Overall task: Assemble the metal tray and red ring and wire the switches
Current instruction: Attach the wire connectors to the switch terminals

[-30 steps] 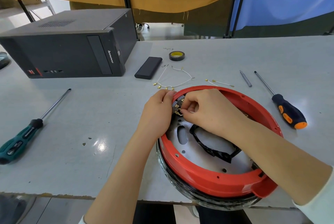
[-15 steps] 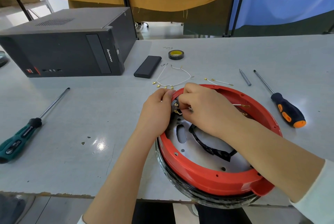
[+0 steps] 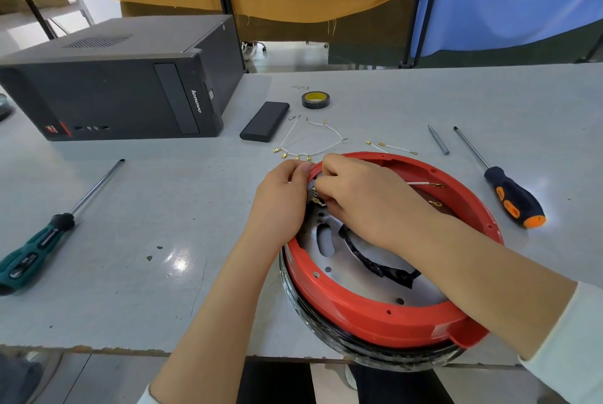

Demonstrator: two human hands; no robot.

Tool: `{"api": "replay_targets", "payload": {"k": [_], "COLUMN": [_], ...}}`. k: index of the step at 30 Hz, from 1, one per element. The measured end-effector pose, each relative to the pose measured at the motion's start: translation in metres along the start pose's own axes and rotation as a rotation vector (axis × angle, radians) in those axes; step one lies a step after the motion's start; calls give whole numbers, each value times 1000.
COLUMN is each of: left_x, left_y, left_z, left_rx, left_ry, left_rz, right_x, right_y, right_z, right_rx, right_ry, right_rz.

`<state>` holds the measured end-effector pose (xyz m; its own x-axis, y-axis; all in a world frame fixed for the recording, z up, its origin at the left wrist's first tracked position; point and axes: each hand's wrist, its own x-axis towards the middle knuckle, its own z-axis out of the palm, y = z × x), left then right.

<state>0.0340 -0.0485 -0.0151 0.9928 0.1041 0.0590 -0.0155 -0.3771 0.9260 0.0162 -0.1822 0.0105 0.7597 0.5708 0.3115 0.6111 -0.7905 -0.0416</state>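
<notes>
The red ring point(image 3: 375, 315) sits on the metal tray point(image 3: 346, 269) over a black round base at the table's front edge. A small switch with brass terminals point(image 3: 315, 196) is mounted inside the ring's far left wall. My left hand point(image 3: 280, 204) grips the ring's rim beside the switch, thumb on top. My right hand point(image 3: 362, 198) reaches across the ring and pinches a wire connector at the switch terminals. A white wire point(image 3: 424, 184) with ring lugs trails out behind my right hand. A black band point(image 3: 375, 265) lies on the tray.
Loose white wires with brass connectors point(image 3: 310, 149) lie just behind the ring. An orange-black screwdriver point(image 3: 509, 194) and a metal bit point(image 3: 439, 140) lie to the right, a green screwdriver point(image 3: 42, 237) to the left. A computer case point(image 3: 114, 87), a black box point(image 3: 265, 121) and tape roll point(image 3: 315, 99) stand behind.
My right hand has shifted slightly up and left over the switch terminals, and the trailing white wire has come into view behind it. My left hand keeps its hold on the rim.
</notes>
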Motion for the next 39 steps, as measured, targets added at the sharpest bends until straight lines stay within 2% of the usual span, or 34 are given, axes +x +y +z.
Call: {"api": "replay_targets", "payload": {"k": [12, 16, 30, 39], "left_x": [2, 0, 1, -3], "left_y": [-1, 0, -4, -3], "left_z": [0, -1, -2, -3], "left_rx": [15, 16, 137, 108], "left_ry": [9, 14, 78, 85], "left_rz": [8, -4, 35, 47], "right_x": [3, 5, 8, 6], "right_y": [2, 3, 1, -2], "right_z": [9, 9, 12, 10], "right_rx": [415, 492, 376, 282], "right_ry": [72, 30, 48, 18], "right_rz": [350, 453, 319, 365]}}
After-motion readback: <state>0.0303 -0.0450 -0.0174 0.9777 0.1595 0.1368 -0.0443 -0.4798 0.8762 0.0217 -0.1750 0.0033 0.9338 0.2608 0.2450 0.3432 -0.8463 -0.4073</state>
